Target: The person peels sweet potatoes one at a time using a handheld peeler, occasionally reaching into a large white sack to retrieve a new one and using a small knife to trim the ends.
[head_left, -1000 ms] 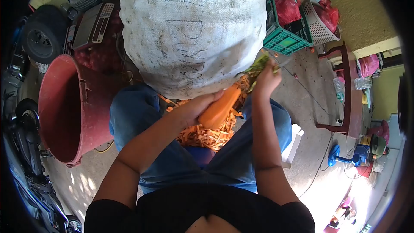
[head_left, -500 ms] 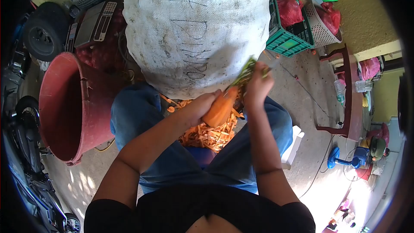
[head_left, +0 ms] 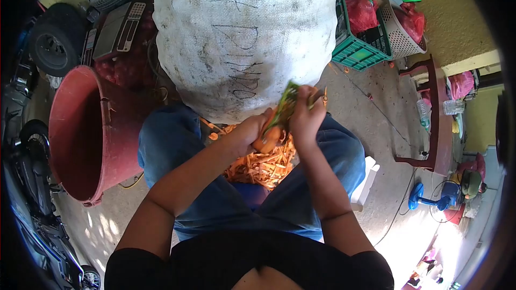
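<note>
My left hand (head_left: 253,131) is wrapped round an orange carrot (head_left: 269,140), whose rounded end shows between my knees. My right hand (head_left: 306,115) grips a green tool (head_left: 288,102), which lies over the carrot; it looks like a peeler, slightly blurred. Below both hands, a heap of orange peelings (head_left: 263,167) fills the space between my legs, in or over a dark blue container. A large white woven sack (head_left: 242,37) with handwriting stands right in front of my hands.
At the left are a big red tub (head_left: 105,134), a scale (head_left: 119,29) and a tire (head_left: 56,40). At the right stand a green crate (head_left: 363,48), a white basket (head_left: 400,32), a wooden frame (head_left: 438,123) and a blue fan (head_left: 430,198).
My right hand has moved down and left with the green tool, which now covers more of the carrot. The carrot's visible end has changed angle in my left hand.
</note>
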Available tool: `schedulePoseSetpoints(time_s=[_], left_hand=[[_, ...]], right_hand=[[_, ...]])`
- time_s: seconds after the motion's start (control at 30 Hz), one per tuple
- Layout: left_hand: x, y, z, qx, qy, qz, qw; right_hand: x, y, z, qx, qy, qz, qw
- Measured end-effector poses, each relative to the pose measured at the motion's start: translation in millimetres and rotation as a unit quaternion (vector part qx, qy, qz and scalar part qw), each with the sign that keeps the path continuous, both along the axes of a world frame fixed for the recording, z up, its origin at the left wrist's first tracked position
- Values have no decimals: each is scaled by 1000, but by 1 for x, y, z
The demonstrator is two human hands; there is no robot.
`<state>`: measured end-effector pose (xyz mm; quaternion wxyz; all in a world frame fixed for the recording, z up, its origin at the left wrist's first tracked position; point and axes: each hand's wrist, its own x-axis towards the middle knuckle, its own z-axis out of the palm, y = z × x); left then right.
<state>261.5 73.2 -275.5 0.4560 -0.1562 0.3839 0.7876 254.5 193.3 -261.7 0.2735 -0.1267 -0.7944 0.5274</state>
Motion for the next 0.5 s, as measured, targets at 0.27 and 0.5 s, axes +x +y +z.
schedulePoseSetpoints(time_s=[0.27,0.5], left_hand=[[5,-12,14,-71,144,-115,980],[-17,-27,9,-326,564,-89,754]], right_hand=[[-31,96,4,-160,-6,-144,977],[1,46,-4,249,-69,201,945]])
